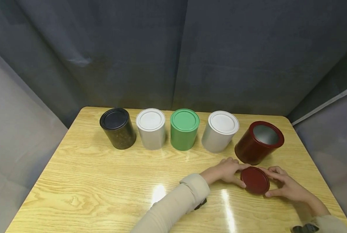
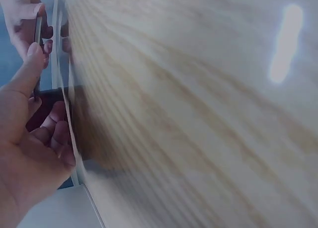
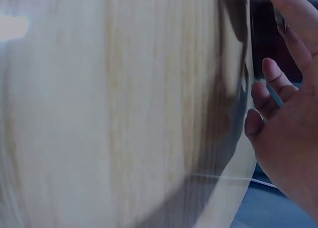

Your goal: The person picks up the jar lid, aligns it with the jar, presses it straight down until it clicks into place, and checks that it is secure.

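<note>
A dark red round lid [image 1: 255, 180] is held between both hands in front of a dark red can [image 1: 250, 149]. The can's top is off, and its silvery inside shows. My left hand [image 1: 228, 171] pinches the lid's left edge with thumb and forefinger. On the opposite edge, my right hand [image 1: 288, 186] grips with its thumb and fingers. The left wrist view shows the lid edge-on [image 2: 38, 32], held above the table between the left hand [image 2: 25, 148] and the right hand [image 2: 22, 27]. In the right wrist view, the right hand [image 3: 293, 133] appears near the dark can [image 3: 268, 39].
Along the back of the wooden table [image 1: 103, 181] stand a black can [image 1: 121, 132], a white can [image 1: 153, 134], a green can [image 1: 184, 136] and another white can [image 1: 217, 137], all lidded. A dark grey curtain [image 1: 132, 55] hangs behind the table.
</note>
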`<move>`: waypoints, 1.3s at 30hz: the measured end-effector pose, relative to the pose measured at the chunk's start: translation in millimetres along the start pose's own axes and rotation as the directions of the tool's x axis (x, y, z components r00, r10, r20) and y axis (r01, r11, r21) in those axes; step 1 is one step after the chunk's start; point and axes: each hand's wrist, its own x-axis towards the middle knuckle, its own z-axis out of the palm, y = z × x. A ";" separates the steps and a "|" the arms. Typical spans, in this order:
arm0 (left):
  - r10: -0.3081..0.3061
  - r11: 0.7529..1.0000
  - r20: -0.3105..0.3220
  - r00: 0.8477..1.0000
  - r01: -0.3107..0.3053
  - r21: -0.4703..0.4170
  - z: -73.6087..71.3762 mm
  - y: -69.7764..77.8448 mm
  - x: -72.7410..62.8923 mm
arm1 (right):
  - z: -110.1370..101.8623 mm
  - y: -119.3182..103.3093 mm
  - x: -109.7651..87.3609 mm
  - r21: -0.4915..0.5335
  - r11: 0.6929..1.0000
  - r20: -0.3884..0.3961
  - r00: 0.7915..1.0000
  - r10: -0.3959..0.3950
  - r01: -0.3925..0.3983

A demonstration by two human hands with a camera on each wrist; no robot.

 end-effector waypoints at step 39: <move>0.121 0.989 -0.068 0.990 -0.126 -0.075 -33.3 12.4 -17.0 | -27.6 -29.7 1.3 0.166 0.984 0.095 0.994 0.054 -0.069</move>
